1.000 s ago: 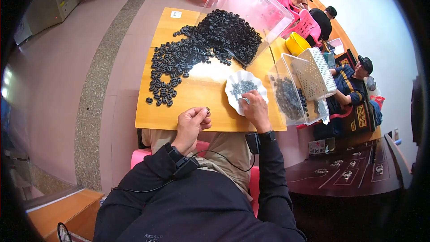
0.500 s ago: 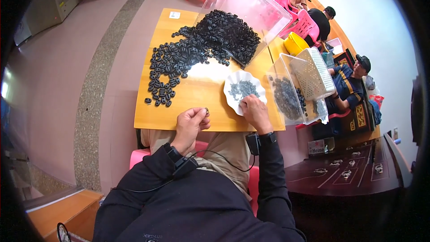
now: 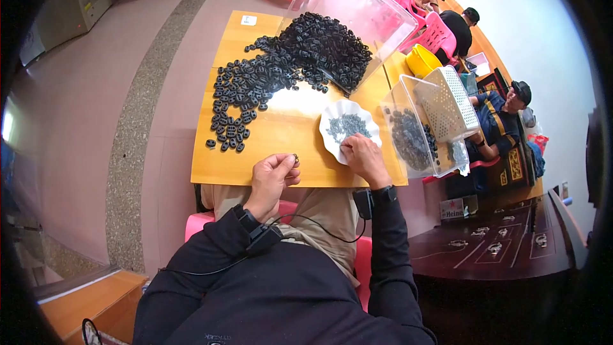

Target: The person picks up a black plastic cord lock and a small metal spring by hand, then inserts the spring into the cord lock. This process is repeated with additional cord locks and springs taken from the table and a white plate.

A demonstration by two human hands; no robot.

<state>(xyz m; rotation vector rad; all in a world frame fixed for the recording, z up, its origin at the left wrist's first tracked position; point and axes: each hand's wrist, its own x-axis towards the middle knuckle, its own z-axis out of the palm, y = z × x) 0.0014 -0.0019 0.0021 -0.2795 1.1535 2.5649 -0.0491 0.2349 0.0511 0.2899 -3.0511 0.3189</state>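
Observation:
My left hand [image 3: 271, 177] is over the near edge of the yellow wooden table [image 3: 281, 147], thumb and forefinger pinched on a small dark piece [image 3: 295, 159]. My right hand [image 3: 365, 158] reaches into a white scalloped dish [image 3: 327, 141], its fingertips together among small grey bits [image 3: 346, 125]. Whether anything is between those fingertips is hidden. Loose black oval pieces with two holes [image 3: 239, 92] spread across the left of the table. They run up to a dense heap [image 3: 325, 48] at the mouth of a large clear plastic box [image 3: 389, 16].
Right of the dish, a clear bin [image 3: 405, 147] with dark pieces adjoins a white perforated basket [image 3: 450, 105]. A yellow bowl [image 3: 423, 61] lies beyond. A person in a black cap [image 3: 498, 118] sits at the right; several others work farther back. A cable [image 3: 319, 223] links my wrist devices.
My right hand has shifted very slightly at the dish, its fingertips still in the grey bits. The left hand keeps its place and its pinch.

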